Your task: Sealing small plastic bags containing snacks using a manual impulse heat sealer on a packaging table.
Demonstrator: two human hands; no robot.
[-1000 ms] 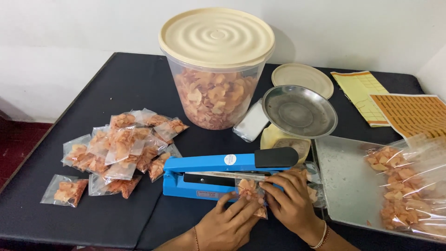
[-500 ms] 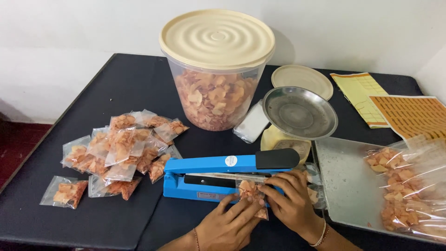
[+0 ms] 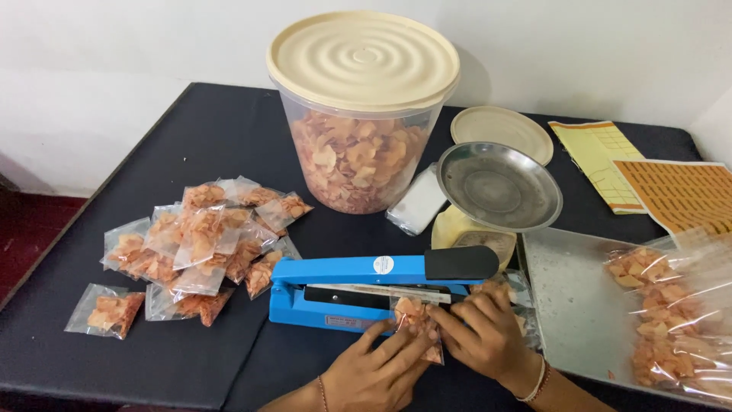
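Head view: little differs from a second ago. Both hands stay on the small clear bag of orange chips [image 3: 418,326]; the picture shifts slightly, and the bag's top edge sits a touch deeper across the blue sealer [image 3: 366,294], under its raised arm. The arm with the black handle [image 3: 461,262] is not pressed down, so I judge the seal not yet made.

My left hand [image 3: 374,370] lies flat, fingers [image 3: 396,347] spread loosely against the bag's left side. My right hand [image 3: 484,336] pinches the bag's right edge, fingers [image 3: 457,317] narrow and curled on the plastic. The bag lies between the two sets of fingertips, its mouth just beyond them on the sealing bar.

Edges and room: left of my left fingers the dark table [image 3: 191,130] runs bare up to a heap of filled bags [image 3: 198,248], near but apart. Right of my right fingers a steel tray [image 3: 572,297] sits just beside, holding a large bag of chips [image 3: 671,320]. Beyond the fingertips, past the sealer, stand a kitchen scale [image 3: 496,191] and a lidded tub [image 3: 358,114]. Table's near edge lies right under my wrists.
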